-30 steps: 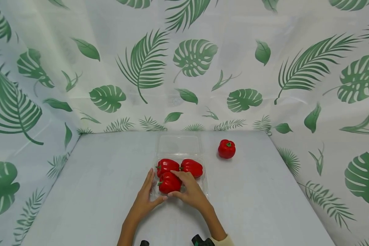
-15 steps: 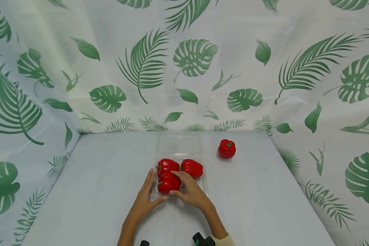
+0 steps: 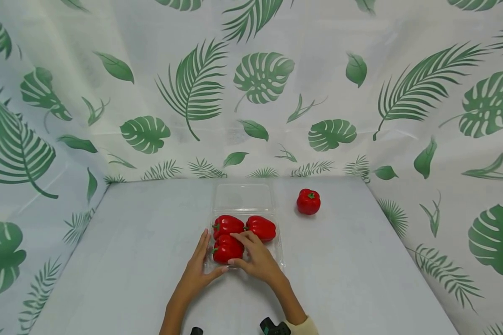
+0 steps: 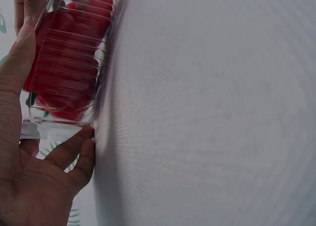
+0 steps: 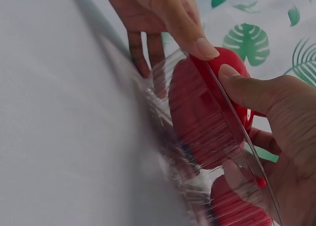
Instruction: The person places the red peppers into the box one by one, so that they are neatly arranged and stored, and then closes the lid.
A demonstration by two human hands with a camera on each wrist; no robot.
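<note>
A clear plastic clamshell container (image 3: pixel 280 249) stands on the table, its lid (image 3: pixel 243 195) folded back flat. Inside are three red bell peppers: one at back left (image 3: pixel 227 224), one at back right (image 3: pixel 261 228), one at front left (image 3: pixel 224 251). My right hand (image 3: pixel 257 258) holds that front-left bell pepper, thumb near the front rim and fingers over its right side. With fingers along the container's left wall and thumb at its front rim, my left hand (image 3: pixel 197 272) holds the corner. In the left wrist view its fingertips (image 4: pixel 86 142) are low, beside the container's end.
One more red bell pepper (image 3: pixel 308 202) stands upright on the table, right of the lid. A white table (image 3: pixel 142 260) lies under everything. Leaf-printed sheeting (image 3: pixel 276 28) surrounds the back and both sides.
The front-left bell pepper has shifted slightly left inside the container, with my right hand still on it. My left hand keeps its place at the corner.
</note>
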